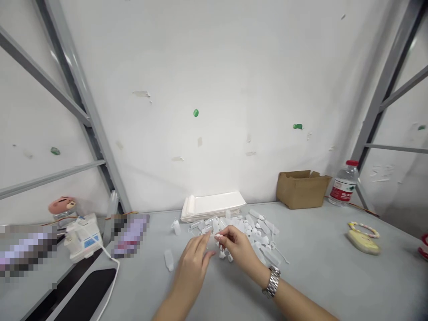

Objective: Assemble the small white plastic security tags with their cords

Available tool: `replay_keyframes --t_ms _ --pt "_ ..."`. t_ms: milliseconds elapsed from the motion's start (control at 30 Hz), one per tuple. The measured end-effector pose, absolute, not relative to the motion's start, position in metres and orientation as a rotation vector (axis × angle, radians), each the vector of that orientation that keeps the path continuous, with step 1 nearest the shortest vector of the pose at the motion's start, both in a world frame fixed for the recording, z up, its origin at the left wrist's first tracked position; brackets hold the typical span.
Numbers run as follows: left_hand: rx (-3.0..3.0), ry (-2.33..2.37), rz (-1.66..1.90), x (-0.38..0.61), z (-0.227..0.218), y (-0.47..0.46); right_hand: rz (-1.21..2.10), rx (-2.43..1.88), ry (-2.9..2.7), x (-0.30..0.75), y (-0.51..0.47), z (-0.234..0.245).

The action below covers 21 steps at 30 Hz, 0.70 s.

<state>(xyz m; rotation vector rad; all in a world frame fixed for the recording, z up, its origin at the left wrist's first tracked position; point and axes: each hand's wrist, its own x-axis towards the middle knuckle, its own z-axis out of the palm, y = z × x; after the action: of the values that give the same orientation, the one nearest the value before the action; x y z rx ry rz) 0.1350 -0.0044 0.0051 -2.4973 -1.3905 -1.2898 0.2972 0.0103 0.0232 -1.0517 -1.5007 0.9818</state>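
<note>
My left hand [194,261] and my right hand [239,247] meet over the grey table [317,267], just in front of a pile of small translucent plastic bottles [249,227]. Both pinch one small translucent bottle [214,238] between their fingertips. My right wrist wears a metal watch [272,281]. One bottle [176,227] stands upright left of the pile and another [169,259] lies on its side near my left hand.
A stack of white sheets [214,206] lies against the wall behind the pile. A cardboard box [302,188], a water bottle [343,183] and a yellow pouch [364,237] are at the right. A white box with a cable [83,235] sits left.
</note>
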Motion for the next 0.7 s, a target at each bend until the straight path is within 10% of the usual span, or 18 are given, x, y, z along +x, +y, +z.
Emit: replay_keyframes --t_ms 367,700 --pt "-2.396 -1.598 -1.243 0.119 0.010 -0.036 1.094 -0.941 -1.524 0.282 -0.007 0.023" --pt "-1.419 -2.231 -0.418 -0.006 -0.016 -0.094 1.150 -0.932 -1.511 0.283 -0.008 0.026"
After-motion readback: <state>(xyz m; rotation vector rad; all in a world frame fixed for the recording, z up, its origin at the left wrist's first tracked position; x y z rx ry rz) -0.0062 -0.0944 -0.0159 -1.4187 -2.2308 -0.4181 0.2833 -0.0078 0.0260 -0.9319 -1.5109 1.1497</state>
